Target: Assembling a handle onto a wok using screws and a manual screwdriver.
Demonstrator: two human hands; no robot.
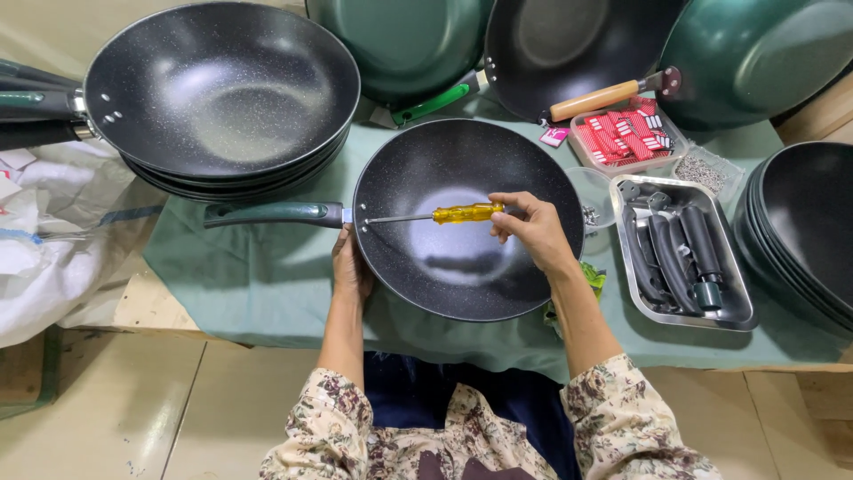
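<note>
Right hand (531, 228) grips yellow screwdriver (435, 215), tip at rivets by handle (272, 214) inside pan (468, 219). Left hand (350, 267) clasps pan rim from below. Pan on green cloth (258, 276), tray (734, 307) right.

Single view only: head cam, worn by the person, faces steeply down and fwd over the table (267, 284). Close range, approx. arm's reach. Forearms enter from bottom edge; floor (133, 400) visible at bottom left. No 2nd view.

Left hand (352, 267): palm up against a rim, fingers curled, forearm straight.
Right hand (530, 228): fingers pinched closed around a handle, wrist bent inward.
</note>
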